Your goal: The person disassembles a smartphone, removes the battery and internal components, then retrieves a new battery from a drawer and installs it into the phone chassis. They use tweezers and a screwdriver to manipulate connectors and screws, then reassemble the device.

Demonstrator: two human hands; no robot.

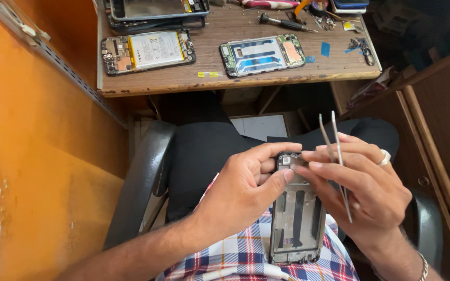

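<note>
Both hands grip a flat, dark metal phone frame (297, 213): the left hand (240, 192) pinching its top, the right hand (373, 192) also clasping slim steel tweezers (335, 156).

Wooden table (246, 78) bears 2 opened phones (148, 51), seemingly.

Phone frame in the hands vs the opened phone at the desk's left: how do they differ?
The phone frame is held upright over the lap by the left hand and right hand; the opened phone lies flat on the desk. The frame is mostly hollow; the opened phone holds a pale battery. Both are stripped open.
</note>
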